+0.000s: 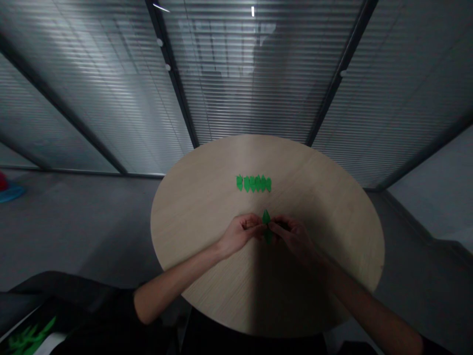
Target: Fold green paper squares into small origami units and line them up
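A small green leaf-shaped piece (266,216), pointed at its upper and lower ends, is pinched between both hands over the round table. My left hand (240,232) grips its left side between thumb and fingers. From the right, my right hand (291,234) pinches the same piece, its fingers partly in shadow. The middle of the piece is covered by my fingertips. Farther back on the table lies a row of several similar green pieces (257,184), standing side by side, with a small gap after the leftmost one.
The round wooden table (207,172) stands close to glass partitions with blinds (244,98). More green pieces (31,337) show in a dark area at the lower left. A blue and red object (11,192) is on the grey floor at far left.
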A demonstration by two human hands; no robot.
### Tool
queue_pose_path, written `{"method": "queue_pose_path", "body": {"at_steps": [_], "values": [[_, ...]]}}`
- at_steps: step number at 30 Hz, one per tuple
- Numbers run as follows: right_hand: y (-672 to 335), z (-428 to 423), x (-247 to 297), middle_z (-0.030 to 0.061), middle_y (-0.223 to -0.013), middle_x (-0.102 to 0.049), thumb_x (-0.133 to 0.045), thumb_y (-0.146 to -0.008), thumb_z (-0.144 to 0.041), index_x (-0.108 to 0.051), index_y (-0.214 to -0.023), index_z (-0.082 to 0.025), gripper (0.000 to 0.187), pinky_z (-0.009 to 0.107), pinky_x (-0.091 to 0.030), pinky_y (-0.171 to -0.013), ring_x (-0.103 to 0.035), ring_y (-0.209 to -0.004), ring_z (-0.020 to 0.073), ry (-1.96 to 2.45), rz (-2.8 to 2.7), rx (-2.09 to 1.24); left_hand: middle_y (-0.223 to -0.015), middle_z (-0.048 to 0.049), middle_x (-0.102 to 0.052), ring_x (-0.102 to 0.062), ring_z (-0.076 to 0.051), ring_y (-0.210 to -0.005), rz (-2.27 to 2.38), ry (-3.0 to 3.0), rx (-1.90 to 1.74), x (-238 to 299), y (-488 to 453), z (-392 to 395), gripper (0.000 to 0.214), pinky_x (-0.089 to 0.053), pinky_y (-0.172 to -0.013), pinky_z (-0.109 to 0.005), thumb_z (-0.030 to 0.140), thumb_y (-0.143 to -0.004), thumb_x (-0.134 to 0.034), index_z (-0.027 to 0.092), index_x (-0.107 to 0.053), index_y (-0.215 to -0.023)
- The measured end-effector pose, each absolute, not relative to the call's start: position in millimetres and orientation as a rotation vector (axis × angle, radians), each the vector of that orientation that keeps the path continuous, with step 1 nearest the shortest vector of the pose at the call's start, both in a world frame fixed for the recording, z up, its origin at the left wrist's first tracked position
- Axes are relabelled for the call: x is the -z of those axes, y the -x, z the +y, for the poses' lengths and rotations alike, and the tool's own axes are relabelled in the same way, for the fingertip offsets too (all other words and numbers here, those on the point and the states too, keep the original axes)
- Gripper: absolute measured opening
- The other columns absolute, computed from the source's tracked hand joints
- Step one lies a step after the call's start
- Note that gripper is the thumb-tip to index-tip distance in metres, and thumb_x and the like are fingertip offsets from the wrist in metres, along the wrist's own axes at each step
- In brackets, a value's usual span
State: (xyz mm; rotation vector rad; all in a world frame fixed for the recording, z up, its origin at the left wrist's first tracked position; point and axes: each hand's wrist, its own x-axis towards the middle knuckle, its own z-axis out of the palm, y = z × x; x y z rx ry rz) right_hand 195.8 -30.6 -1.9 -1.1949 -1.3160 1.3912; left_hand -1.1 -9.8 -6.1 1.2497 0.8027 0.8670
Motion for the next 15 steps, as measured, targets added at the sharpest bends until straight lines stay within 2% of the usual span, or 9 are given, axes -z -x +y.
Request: {"method": "queue_pose_path", "body": {"at_steps": [8, 15], "values": [[-194.8, -29.4, 6.0, 0.0021, -0.071, -0.069, -0.078, -0.083, -0.055, -0.075, -0.089, -0.019, 0.036, 0.028, -0.048, -0.054, -0.059, -0.056, 0.0145, 1.205, -1.361, -1.383, -0.063, 0.001, -0.063, -0.058, -0.011, -0.057, 0.837, -1.232, -0.91, 7.1, 2.0, -11.0, 0.044, -0.05, -0.058, -0.024, 0.053, -0.079, -0.086, 0.014, -0.066, -0.078], [-196.7, -30.4, 3.5, 0.0029, -0.072, -0.069, -0.078, -0.084, -0.052, -0.074, -0.087, -0.02, 0.032, 0.03, -0.049, -0.056, -0.062, -0.058, 0.0159, 1.224, -1.36, -1.378, -0.063, 0.0011, -0.063, -0.058, -0.01, -0.055, 0.832, -1.225, -0.888, 5.7, -0.1, -11.1, 0.047, -0.051, -0.056, -0.023, 0.056, -0.078, -0.086, 0.014, -0.068, -0.08]]}}
